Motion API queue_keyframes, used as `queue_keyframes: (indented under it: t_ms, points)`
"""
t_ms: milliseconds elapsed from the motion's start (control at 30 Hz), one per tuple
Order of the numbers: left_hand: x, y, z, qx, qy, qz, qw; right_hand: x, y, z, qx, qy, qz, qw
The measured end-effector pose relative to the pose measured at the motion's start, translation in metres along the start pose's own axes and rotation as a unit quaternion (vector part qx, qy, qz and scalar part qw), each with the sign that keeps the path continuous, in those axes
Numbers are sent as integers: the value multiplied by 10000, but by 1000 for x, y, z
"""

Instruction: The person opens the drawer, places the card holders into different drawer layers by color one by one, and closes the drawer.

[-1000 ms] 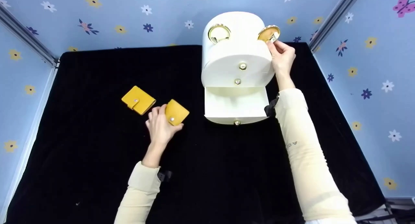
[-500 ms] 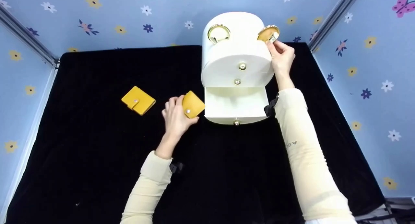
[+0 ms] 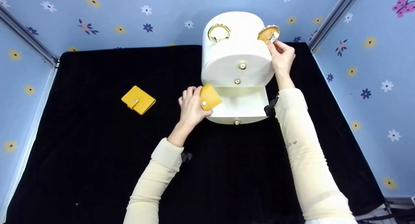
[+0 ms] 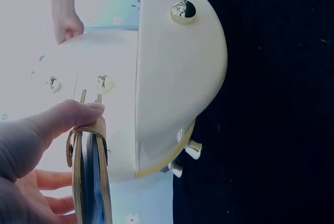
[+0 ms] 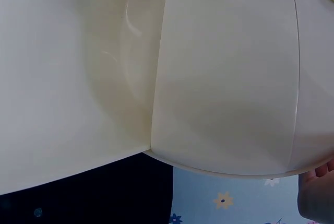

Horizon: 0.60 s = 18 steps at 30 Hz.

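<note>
My left hand pinches a yellow snap-button card holder over the left side of the pulled-out bottom drawer. In the left wrist view the card holder stands edge-on, its sleeves visible between thumb and fingers. The drawer belongs to a white rounded drawer box with gold knobs. My right hand grips the box's right side, fingertips at the foot of a gold-rimmed round piece. Only part of the right hand shows in the right wrist view.
A second yellow card holder lies to the left on the black cloth. Another gold-rimmed round piece sits on the box's upper left. Blue flowered walls enclose the back and sides.
My left hand has carried the card holder rightward and a little away from me, from over the cloth to over the drawer's left side. The right hand has stayed on the box.
</note>
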<state>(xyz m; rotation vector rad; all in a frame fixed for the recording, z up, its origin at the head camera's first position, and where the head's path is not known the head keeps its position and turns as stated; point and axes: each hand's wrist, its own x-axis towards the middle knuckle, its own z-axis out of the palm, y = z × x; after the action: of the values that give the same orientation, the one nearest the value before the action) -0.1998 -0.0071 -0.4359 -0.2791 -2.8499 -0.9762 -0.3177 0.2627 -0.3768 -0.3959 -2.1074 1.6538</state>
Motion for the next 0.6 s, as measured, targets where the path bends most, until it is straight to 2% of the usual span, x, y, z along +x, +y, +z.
queue_keyframes:
  t_ms: [300, 600]
  points:
    - [13, 17, 14, -92, -239, 299, 9992, 0, -1, 0, 21, -39, 19, 10000]
    - [20, 30, 29, -82, -583, 403, 9974, -1, -1, 0, 87, 14, 20, 10000]
